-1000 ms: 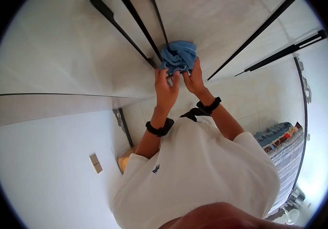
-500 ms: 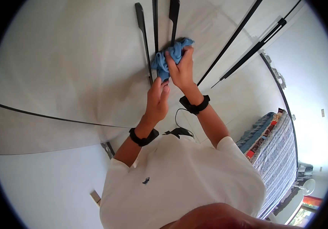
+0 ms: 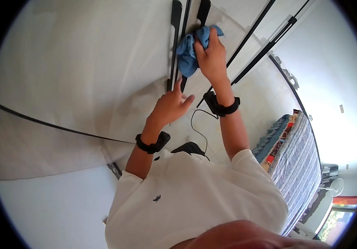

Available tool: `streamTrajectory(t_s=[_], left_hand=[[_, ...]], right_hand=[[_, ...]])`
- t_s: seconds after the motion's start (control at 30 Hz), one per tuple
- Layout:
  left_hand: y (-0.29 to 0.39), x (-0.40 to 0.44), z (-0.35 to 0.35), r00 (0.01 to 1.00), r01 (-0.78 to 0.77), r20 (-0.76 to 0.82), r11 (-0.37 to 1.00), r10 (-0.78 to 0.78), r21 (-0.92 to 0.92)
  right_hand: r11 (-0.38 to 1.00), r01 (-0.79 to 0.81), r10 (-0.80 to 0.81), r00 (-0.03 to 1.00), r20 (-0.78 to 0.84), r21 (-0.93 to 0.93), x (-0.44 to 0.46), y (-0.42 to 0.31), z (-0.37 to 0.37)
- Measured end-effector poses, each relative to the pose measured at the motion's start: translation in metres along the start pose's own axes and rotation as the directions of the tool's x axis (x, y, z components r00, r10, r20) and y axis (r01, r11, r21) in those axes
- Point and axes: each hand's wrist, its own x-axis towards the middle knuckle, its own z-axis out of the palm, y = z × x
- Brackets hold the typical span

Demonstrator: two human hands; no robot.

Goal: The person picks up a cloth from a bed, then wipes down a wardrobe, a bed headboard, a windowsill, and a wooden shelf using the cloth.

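A crumpled blue cloth [image 3: 187, 58] is bunched against a set of thin black bars in front of a pale surface. My right hand [image 3: 213, 62] is closed on the cloth, pressing it near one bar with a wide flat end [image 3: 203, 11]. Just left of that runs another black bar with a broad end [image 3: 176, 14], partly beside a thinner one. Below the cloth, my left hand [image 3: 172, 106] has its fingers apart and holds nothing. Its index fingertip is close to the lower part of the bars; whether it touches them I cannot tell.
Further right, more long black bars [image 3: 265, 45] slant across the view. A thin black cable [image 3: 193, 124] hangs between my arms. To the lower right stands a bed with a striped cover [image 3: 299, 170], and past it a white fan [image 3: 336, 186]. Tiled floor [image 3: 249, 93] shows between.
My right hand and the cloth have moved up and slightly right along the bars. My left hand has come away from the cloth, lower, with its fingers spread wider.
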Motion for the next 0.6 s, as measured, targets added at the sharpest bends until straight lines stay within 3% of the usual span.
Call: streamTrajectory(t_s=[0.03,0.07,0.17,0.23,0.3,0.37,0.43,0.47,0.5,0.53,0.57,0.6], left_hand=[[-0.009,-0.003,0.0,0.993,0.044,0.102,0.983,-0.062,0.176],[-0.012,-0.004,0.001,0.994,0.042,0.094,0.984,-0.059,0.175],[-0.018,-0.008,0.001,0.988,0.081,0.129,0.995,-0.088,0.059],[-0.018,-0.008,0.002,0.993,0.041,0.112,0.994,-0.029,-0.104],[-0.017,-0.011,0.004,0.998,0.007,0.055,0.983,0.003,-0.184],[-0.024,-0.015,0.007,1.0,-0.024,0.0,0.966,0.024,-0.257],[-0.04,-0.019,0.012,0.993,-0.117,-0.023,0.956,0.115,-0.271],[-0.044,-0.021,0.013,0.994,-0.105,0.001,0.95,0.11,-0.293],[-0.04,-0.024,0.009,0.995,-0.096,0.005,0.953,0.101,-0.288],[-0.033,-0.027,0.004,0.996,-0.024,0.077,0.966,0.046,-0.256],[-0.028,-0.029,0.003,0.989,0.045,0.15,0.974,-0.012,-0.222],[-0.028,-0.029,0.005,0.992,0.061,0.122,0.978,-0.036,-0.202]], right_hand=[[1.0,0.009,-0.009,1.0,0.001,-0.001,-0.006,0.001,0.002],[0.999,-0.043,0.044,0.999,0.025,-0.029,-0.013,0.004,0.004],[0.993,-0.089,0.094,0.994,0.06,-0.081,-0.039,0.019,0.012],[0.978,-0.163,0.181,0.972,0.15,-0.129,-0.058,0.03,0.016],[0.986,-0.117,0.131,0.984,0.12,-0.117,-0.088,0.058,0.027],[0.923,-0.276,0.277,0.96,0.035,0.268,-0.126,0.098,0.038],[0.854,-0.239,0.277,0.961,-0.016,0.461,-0.164,0.152,0.054],[0.726,-0.485,0.518,0.852,0.077,0.487,-0.165,0.128,0.031],[0.957,-0.283,0.284,0.959,-0.008,0.059,-0.182,0.161,0.029],[0.775,-0.395,0.452,0.892,0.004,0.493,-0.172,0.135,0.017],[0.419,-0.396,0.587,0.805,0.088,0.817,-0.16,0.111,-0.001],[0.276,-0.359,0.554,0.818,0.157,0.892,-0.154,0.107,-0.016]])
